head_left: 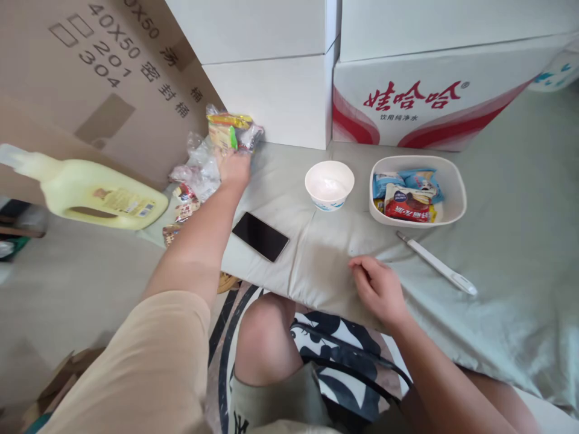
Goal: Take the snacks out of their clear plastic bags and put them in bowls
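Note:
My left hand (235,169) reaches forward into a pile of wrapped snack packets (224,132) against the boxes. Its fingers are hidden among the wrappers, so their grip does not show. Crumpled clear plastic (201,166) and more small packets (186,208) lie beside that wrist. My right hand (377,286) rests on the cloth with its fingers curled in, nothing visible in them. A white bowl (329,181) stands between the hands, farther back. To its right, a white plastic tub (455,196) holds blue and red snack packets (408,202).
A black phone (261,236) lies near my left forearm. A white pen-like stick (436,262) with a metal tip lies right of my right hand. A pale yellow bottle (102,190) leans at the left. White cartons (407,102) and a brown carton (113,78) line the back.

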A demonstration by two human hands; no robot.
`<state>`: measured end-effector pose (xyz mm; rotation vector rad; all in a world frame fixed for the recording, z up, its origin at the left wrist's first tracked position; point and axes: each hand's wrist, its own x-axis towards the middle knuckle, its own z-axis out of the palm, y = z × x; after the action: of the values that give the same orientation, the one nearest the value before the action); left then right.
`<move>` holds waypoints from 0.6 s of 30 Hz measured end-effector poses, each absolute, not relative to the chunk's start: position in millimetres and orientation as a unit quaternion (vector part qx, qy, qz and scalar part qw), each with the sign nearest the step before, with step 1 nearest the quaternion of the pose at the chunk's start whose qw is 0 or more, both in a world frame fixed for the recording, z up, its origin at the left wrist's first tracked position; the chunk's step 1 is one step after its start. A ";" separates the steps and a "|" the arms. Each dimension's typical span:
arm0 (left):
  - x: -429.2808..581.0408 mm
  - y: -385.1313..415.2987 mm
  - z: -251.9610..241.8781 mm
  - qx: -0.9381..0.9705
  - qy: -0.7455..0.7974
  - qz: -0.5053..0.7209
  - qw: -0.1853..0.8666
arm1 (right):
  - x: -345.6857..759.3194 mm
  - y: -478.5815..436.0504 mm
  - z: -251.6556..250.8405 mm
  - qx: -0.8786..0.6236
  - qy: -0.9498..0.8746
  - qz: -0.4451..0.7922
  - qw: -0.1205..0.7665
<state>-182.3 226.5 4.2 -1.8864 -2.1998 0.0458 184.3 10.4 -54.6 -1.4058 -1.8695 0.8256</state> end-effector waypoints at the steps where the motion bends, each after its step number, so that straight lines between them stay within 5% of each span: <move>1: -183.0 221.6 8.7 -0.649 -0.750 -0.027 0.123 | 184.3 10.2 -55.1 -0.538 -0.712 0.315 0.323; 11: -157.2 182.9 78.3 -0.558 -0.644 -0.512 -0.106 | 186.7 6.3 -52.3 -0.532 -0.652 0.409 0.354; 14: -110.5 138.5 94.7 -0.592 -0.552 -0.583 -0.065 | 190.2 4.0 -46.9 -0.521 -0.551 0.506 0.410; 18: -23.5 65.4 81.9 -0.755 -0.412 -0.510 -0.020 | 203.2 7.1 -33.8 -0.357 -0.326 0.707 0.517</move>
<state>-23.5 65.4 81.9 -2.4033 -1.3106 -1.6226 203.2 7.1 -33.8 -0.8577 -0.7817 1.6962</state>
